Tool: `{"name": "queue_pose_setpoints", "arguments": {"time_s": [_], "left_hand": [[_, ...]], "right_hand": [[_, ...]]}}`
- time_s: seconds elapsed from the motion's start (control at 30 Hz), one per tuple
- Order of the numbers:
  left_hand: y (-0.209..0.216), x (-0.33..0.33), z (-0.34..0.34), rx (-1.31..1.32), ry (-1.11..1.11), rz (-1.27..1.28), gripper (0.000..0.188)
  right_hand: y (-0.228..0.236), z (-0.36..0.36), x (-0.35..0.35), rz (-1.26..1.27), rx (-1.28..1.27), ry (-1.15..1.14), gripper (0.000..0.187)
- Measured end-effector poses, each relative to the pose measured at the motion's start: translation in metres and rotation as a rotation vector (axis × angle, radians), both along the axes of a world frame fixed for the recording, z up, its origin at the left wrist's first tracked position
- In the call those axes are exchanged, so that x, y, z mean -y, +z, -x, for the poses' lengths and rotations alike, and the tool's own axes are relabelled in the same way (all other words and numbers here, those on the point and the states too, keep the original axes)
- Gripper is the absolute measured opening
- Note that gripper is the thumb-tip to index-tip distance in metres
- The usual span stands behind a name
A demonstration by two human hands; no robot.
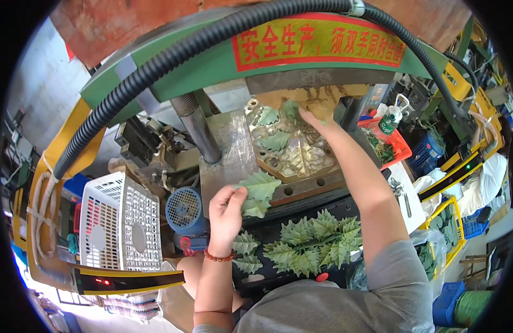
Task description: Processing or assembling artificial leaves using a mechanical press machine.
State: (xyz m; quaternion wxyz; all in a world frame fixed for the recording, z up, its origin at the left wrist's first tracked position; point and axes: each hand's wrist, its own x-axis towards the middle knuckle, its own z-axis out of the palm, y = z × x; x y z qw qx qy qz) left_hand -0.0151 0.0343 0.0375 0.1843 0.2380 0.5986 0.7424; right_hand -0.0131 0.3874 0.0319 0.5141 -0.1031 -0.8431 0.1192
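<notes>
My left hand holds a few green fabric leaves near the front edge of the brass mould plate. My right hand reaches far over the mould and presses a green leaf into a cavity at its back. Two other leaves lie in leaf-shaped cavities of the mould. A pile of pressed green leaves rests on the black ledge close to my body.
The green press frame with a black corrugated hose arches overhead, with a steel column left of the mould. A white perforated basket and blue motor stand left. A red tray and yellow crate of leaves stand right.
</notes>
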Motion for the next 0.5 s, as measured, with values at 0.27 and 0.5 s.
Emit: {"name": "queue_pose_setpoints", "arguments": {"time_s": [0.27,0.5], "left_hand": [[-0.008,0.023,0.008,-0.421,0.043,0.210,0.007],[-0.003,0.013,0.008,-0.168,-0.042,0.167,0.010]], "right_hand": [[0.040,0.000,0.022,-0.026,0.759,-0.261,0.039],[-0.001,0.008,-0.011,-0.207,0.431,-0.269,0.035]]}}
